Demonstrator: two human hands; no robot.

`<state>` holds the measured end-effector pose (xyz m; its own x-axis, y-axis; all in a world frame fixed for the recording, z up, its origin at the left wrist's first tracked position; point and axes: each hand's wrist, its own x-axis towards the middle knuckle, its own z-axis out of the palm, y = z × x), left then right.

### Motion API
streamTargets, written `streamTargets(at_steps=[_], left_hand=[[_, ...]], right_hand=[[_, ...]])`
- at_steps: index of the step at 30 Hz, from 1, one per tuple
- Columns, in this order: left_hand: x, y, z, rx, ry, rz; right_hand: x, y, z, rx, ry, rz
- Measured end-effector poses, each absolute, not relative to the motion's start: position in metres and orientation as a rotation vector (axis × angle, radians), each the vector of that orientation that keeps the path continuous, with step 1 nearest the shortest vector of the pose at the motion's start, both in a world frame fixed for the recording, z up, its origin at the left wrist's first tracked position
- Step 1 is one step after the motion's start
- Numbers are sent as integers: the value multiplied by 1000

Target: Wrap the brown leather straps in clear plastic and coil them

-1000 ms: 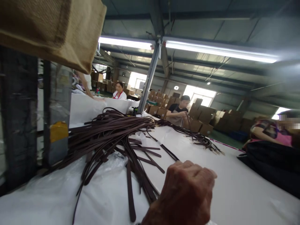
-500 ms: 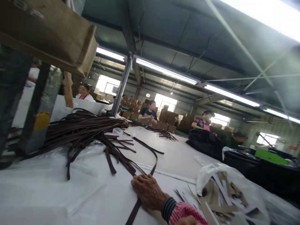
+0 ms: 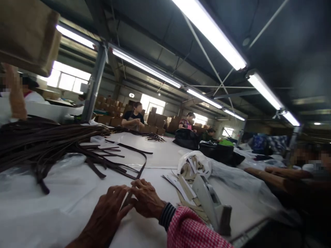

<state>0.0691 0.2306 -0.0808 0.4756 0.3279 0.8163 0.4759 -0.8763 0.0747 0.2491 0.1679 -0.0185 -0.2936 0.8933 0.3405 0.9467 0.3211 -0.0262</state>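
Observation:
A long dark brown strap (image 3: 141,169) curves across the white table toward me and passes under my fingers. My right hand (image 3: 148,199), below a striped cuff and a red checked sleeve, presses and grips it with bent fingers. Close beside it, my left hand (image 3: 107,210) has its fingertips and thumb around the same strap, and the two hands' fingertips nearly meet. The strap's near part is mostly hidden by my left hand. A big heap of similar brown straps (image 3: 51,137) lies to the left, with several ends pointing my way.
Right of my hands are a grey tape dispenser (image 3: 207,199), pale cut strips (image 3: 184,187) and a clear plastic bag (image 3: 193,163) of scraps. Black bags (image 3: 186,137) lie farther back. A cardboard box (image 3: 28,38) overhangs at upper left. Co-workers (image 3: 134,117) stand across the table; another person's arms (image 3: 279,175) reach in at right.
My left hand has come into view and joined my right hand at the strap. The view has swung to the right, bringing in the tape dispenser and the person at right.

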Motion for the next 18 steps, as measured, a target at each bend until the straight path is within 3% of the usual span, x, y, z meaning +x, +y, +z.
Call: streamTargets(at_steps=[6,18], left_hand=[[67,229,-84,-2912,-692,-918],[64,236,-63,-2894,-1006,-465]], right_hand=[[269,90,-38,-1713,-2196,-168],[272,87,-54,-1678,-2132,-227]])
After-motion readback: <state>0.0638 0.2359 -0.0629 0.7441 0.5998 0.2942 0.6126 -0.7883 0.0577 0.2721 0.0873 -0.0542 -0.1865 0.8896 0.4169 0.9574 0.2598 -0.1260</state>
